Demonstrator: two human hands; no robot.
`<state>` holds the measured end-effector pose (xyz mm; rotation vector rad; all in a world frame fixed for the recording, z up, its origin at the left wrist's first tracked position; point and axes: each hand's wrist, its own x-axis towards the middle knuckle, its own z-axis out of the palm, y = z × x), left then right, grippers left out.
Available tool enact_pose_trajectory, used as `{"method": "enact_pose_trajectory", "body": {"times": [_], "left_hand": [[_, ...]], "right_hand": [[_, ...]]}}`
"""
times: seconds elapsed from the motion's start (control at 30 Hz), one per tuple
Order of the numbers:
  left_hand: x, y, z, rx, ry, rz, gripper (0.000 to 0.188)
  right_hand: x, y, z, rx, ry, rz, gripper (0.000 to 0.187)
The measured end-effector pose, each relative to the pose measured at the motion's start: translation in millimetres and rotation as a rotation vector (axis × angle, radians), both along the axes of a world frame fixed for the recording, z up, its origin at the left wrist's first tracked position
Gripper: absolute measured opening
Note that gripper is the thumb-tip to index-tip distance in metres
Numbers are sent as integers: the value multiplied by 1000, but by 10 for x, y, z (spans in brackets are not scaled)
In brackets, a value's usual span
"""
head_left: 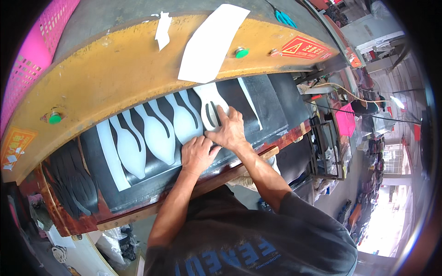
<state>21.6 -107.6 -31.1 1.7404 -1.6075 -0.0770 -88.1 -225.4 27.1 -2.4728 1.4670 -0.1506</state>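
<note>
A black sheet (163, 177) with several pale, leaf-like shapes (159, 138) showing in it lies on the bed of a yellow press. At the right end of the row sits a cream cutting die (206, 99), an outlined frame with dark openings. My right hand (231, 130) grips its near end, with fingers on its right side and thumb at the bottom. Just left of it, my left hand (197, 154) lies on the sheet, its fingers stretched out near the tip of a pale shape. What lies under its palm is hidden.
The yellow press beam (124, 57) spans above the work, with a green button (55, 118) at left and another (241, 53) at right. White paper (214, 41) hangs over it. Black cut pieces (73, 184) lie at left. Blue-handled snips (285, 18) rest on top.
</note>
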Motion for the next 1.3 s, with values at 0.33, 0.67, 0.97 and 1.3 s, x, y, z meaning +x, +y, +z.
{"method": "enact_pose_trajectory", "body": {"times": [0.33,0.67,0.97,1.3], "left_hand": [[-6,-25,-8,-45,-8,4,36],[88,-86,11,-123,-49,-51,34],[399,-388,144,-50,-101,-22,33],[639,-697,303,-77,-84,-75,14]], "right_hand": [[-21,-16,-105,-39,-44,10,97],[-82,-123,-107,-47,-83,83,102],[-718,-81,286,178,-547,-39,71],[-70,-836,603,-263,-913,46,77]]}}
